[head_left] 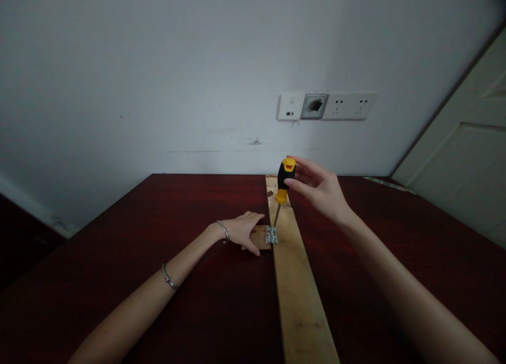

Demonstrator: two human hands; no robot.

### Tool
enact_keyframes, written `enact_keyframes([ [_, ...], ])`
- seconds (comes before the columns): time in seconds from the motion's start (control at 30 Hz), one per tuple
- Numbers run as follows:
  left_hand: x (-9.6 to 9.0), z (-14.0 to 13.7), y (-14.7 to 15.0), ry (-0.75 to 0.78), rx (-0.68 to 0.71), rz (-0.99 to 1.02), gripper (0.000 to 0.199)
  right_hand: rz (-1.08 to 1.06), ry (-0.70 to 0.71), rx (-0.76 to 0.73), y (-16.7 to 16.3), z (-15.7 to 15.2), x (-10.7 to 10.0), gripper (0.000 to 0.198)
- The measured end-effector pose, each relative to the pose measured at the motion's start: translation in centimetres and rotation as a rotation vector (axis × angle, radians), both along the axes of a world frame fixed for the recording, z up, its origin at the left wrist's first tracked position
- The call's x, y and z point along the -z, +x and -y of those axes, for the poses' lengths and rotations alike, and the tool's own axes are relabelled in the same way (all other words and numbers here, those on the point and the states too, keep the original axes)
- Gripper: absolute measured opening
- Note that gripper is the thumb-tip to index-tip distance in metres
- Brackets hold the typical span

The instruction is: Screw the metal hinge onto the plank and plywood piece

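My right hand (322, 192) is closed around the black and yellow handle of a screwdriver (281, 196), thumb on the near side. The screwdriver stands nearly upright, its shaft running down to a metal hinge (271, 235). One leaf of the hinge lies on a long pale wooden board (294, 279), the other on a short brown wooden block (259, 238). My left hand (239, 231) spans the short block from its left end, thumb along the near edge and fingers along the far edge. Whether the screwdriver's tip sits in a screw is too small to tell.
Both pieces of wood lie on a dark red table (197, 295), which meets a white wall at the back. Wall sockets (350, 106) are set above the table, beside a black plug (315, 105). A pale panelled door (470, 137) stands at the right.
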State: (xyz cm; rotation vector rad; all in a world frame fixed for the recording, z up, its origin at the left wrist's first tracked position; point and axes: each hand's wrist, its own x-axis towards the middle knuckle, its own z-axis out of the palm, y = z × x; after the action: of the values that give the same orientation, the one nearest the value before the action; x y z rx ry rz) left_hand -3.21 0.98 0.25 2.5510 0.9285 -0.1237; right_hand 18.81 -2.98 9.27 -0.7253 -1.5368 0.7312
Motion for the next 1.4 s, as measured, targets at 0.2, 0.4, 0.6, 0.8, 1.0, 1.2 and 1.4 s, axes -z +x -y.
enact_keyframes([
  [0.2,0.18,-0.11,-0.09,-0.01,0.002,0.026,0.114,0.035,0.018,0.008,-0.01,-0.09,0.13,0.049],
  [0.4,0.19,-0.15,-0.09,-0.006,0.01,0.051,0.109,0.049,0.015,0.03,0.09,-0.19,0.16,0.049],
  [0.6,0.09,-0.13,-0.03,-0.012,0.015,0.064,0.108,0.057,0.004,0.015,0.2,-0.32,0.21,0.05],
  [0.8,-0.12,-0.31,-0.23,-0.061,-0.005,0.042,0.112,0.095,0.008,0.04,0.08,-0.29,0.27,0.048],
  [1.0,-0.12,-0.4,-0.29,-0.058,-0.003,0.035,0.11,0.099,0.006,0.031,0.02,-0.27,0.33,0.051],
  [1.2,-0.01,-0.44,-0.34,-0.052,0.012,0.061,0.107,0.184,0.036,0.007,0.18,-0.01,0.14,0.058],
  [1.4,-0.08,-0.42,-0.32,-0.062,0.009,0.069,0.106,0.245,0.065,-0.033,0.4,0.02,0.25,0.057],
])
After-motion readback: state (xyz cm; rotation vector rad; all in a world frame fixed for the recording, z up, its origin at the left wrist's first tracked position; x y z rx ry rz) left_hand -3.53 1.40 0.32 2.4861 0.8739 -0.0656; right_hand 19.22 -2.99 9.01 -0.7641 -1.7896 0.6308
